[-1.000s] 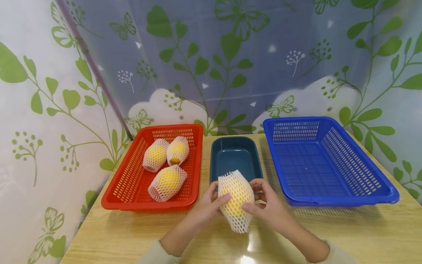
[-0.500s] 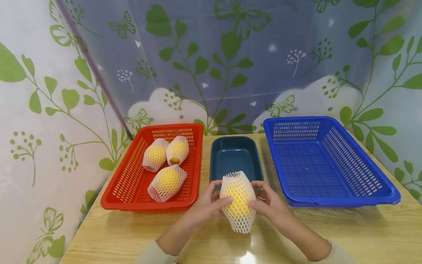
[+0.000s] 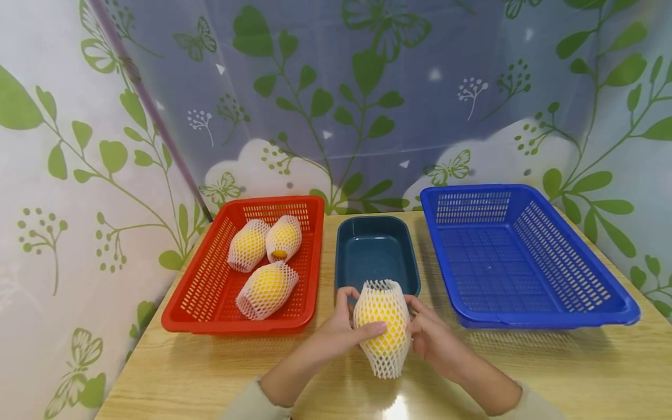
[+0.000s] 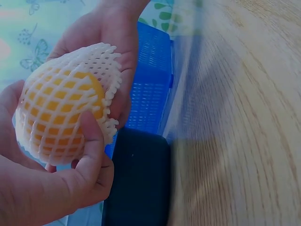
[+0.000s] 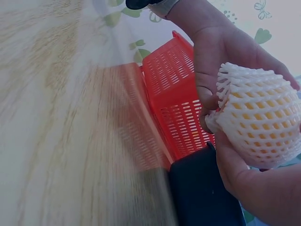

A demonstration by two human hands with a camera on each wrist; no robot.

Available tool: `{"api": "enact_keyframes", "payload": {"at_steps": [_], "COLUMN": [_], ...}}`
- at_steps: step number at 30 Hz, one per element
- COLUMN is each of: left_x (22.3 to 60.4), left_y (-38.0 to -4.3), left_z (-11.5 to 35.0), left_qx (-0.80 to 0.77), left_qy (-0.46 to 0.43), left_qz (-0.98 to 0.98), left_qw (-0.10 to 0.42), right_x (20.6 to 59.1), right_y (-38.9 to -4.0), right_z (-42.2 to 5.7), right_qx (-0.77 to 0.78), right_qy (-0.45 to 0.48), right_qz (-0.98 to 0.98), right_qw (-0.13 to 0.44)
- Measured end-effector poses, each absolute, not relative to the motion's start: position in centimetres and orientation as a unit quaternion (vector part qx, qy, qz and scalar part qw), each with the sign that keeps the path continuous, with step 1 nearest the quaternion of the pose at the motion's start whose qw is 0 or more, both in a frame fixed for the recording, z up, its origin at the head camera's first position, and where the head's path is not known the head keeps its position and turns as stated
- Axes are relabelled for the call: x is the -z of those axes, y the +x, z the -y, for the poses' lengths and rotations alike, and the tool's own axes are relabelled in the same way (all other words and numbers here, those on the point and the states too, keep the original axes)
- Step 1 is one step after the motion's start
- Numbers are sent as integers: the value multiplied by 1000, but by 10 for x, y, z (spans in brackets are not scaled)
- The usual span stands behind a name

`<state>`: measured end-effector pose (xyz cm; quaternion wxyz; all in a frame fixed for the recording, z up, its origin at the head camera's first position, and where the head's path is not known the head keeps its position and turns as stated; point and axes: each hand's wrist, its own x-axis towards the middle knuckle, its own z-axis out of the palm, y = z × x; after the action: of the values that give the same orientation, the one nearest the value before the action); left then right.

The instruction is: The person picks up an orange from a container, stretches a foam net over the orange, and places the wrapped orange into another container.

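Observation:
In the head view, both hands hold a yellow fruit in a white foam net just over the near edge of the teal dish. My left hand grips its left side, thumb laid across the front. On the right side, my right hand pinches the net with bent fingers and thumb. The net's open end points up and away; its narrower end hangs toward me. The left wrist view shows the left thumb pressing the net near its frilled rim. Fingers behind the fruit are partly hidden.
To the left stands a red basket with three more netted yellow fruits. A blue basket is on the right, its floor bare. All rest on a wooden table before a leaf-patterned curtain.
The netted fruit has shifted slightly right and toward me and turned more upright. My right thumb has moved from its front to its side, while the left thumb reaches further across.

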<state>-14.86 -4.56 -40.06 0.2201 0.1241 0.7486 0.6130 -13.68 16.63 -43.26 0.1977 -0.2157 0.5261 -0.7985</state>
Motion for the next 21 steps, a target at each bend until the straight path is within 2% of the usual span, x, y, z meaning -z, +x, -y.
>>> {"api": "enact_keyframes", "payload": {"at_steps": [10,21], "left_x": [403,407], "left_y": [-152,-157], "left_z": [48,56], "left_qx": [-641,-692], "left_qy": [116,105], "left_qz": [-718,-657], "left_qw": [243,281], "right_x": [437,435], "right_y": [-139,-137], "right_z": [-169,-171], "right_qx": [794,775], "right_qy": [-214,-164], "right_qz": [-538,-588], "right_qw": [186,163]}}
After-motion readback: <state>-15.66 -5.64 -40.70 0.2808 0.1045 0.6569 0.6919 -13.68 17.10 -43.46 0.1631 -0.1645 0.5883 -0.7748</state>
